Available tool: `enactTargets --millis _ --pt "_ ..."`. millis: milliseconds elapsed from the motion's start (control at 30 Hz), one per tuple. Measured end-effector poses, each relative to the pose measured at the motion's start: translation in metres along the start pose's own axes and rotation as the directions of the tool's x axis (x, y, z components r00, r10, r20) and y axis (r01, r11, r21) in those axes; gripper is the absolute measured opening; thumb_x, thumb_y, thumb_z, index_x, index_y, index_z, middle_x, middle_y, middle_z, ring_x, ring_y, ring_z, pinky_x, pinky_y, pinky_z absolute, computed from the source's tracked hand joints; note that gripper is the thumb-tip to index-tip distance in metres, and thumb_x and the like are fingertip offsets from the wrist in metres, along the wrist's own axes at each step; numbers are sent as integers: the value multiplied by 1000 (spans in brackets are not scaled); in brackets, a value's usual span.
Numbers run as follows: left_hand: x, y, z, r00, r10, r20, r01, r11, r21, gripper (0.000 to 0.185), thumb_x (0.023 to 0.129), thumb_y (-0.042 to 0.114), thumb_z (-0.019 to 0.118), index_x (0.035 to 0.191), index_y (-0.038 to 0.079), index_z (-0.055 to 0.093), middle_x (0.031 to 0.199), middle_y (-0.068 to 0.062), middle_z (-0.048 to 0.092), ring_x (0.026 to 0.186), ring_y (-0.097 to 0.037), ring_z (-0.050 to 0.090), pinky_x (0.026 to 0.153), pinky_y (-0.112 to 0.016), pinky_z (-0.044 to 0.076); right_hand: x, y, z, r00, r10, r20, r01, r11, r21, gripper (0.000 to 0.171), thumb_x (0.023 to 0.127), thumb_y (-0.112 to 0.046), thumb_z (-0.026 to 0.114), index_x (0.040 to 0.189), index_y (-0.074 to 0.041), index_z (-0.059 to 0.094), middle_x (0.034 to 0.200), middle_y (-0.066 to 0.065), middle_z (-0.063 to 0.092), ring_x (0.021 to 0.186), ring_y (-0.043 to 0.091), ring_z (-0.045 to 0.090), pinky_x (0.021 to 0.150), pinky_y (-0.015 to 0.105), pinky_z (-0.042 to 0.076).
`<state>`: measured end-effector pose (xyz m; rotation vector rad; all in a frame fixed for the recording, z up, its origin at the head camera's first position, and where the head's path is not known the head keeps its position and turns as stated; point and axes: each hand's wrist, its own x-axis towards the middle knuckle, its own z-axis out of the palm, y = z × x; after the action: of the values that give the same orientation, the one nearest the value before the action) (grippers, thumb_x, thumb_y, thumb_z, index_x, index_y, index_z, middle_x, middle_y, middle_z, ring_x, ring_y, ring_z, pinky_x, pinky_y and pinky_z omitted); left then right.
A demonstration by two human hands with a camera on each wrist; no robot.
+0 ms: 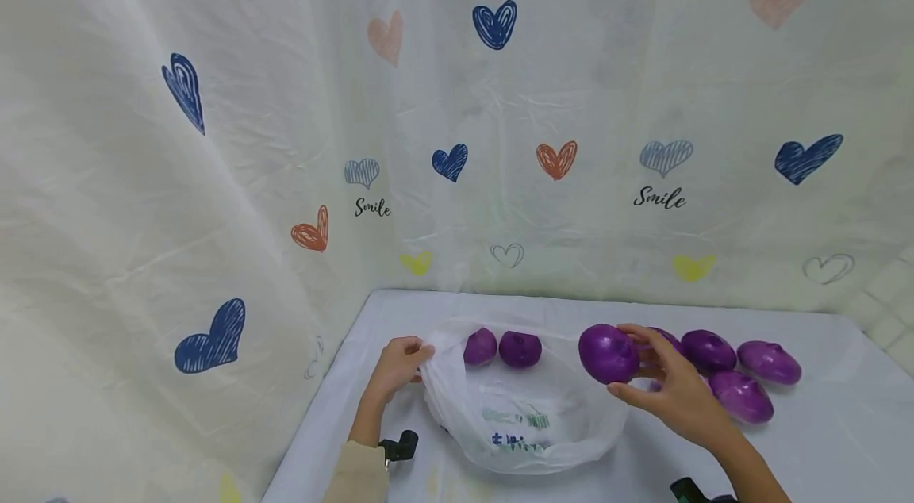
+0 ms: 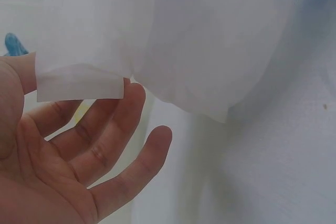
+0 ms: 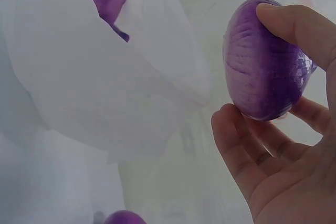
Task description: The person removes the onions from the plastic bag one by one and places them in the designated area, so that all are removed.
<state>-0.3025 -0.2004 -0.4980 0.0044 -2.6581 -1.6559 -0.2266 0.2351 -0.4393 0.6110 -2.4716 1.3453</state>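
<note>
While near bag (image 1: 521, 451), onion (image 1: 607, 354) in right hand (image 1: 678, 396)

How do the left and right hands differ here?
The left hand pinches the edge of the white plastic bag; the right hand grips a purple onion. The left hand is at the bag's left side, the right hand near its right side. Below the left hand a beige sleeve shows; below the right hand, bare forearm. Both hold something.

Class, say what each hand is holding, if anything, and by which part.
The left hand pinches the white plastic bag by its edge; the right hand grips a purple onion by its opposite sides.
</note>
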Motion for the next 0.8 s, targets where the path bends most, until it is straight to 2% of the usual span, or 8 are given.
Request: enactTargets --millis 433,500,567,733,800 --pt "0 -2 1 1000 -11 -1 11 1000 7 27 97 33 69 99 6 71 89 -7 69 76 -18 63 67 -34 60 -18 26 -40 986 156 -51 -161 980 -113 80 84 -23 85 150 -10 42 135 18 54 100 -19 51 78 8 50" --pt "0 -2 1 1000 -12 -1 12 1000 11 28 97 34 69 100 6 71 89 -7 69 75 -18 63 67 -34 60 -21 34 -46 983 168 -68 -175 976 -126 80 84 -23 86 150 -9 42 134 10 54 99 -18 52 77 9 51" --pt "0 -2 1 1000 -12 -2 12 1000 13 28 97 34 69 100 6 71 90 -8 69 75 -18 63 68 -34 60 -25 41 -50 981 180 -78 -189 972 -137 80 84 -22 86 150 -9 42 131 -5 54 97 -17 53 75 12 52" --pt "1 -3 1 1000 -2 -7 2 1000 14 27 97 33 69 99 6 71 90 -7 69 76 -18 64 68 -34 60 -36 58 -66 971 225 -84 -234 963 -133 81 86 -22 83 152 -7 38 125 -18 50 95 -18 52 72 16 56" --pt "1 -3 1 1000 0 -8 0 1000 16 26 98 33 69 99 7 71 90 -7 69 76 -18 64 68 -34 60 -41 63 -73 963 256 -82 -266 954 -137 83 88 -24 82 154 -4 35 130 -2 55 93 -20 51 71 16 55"
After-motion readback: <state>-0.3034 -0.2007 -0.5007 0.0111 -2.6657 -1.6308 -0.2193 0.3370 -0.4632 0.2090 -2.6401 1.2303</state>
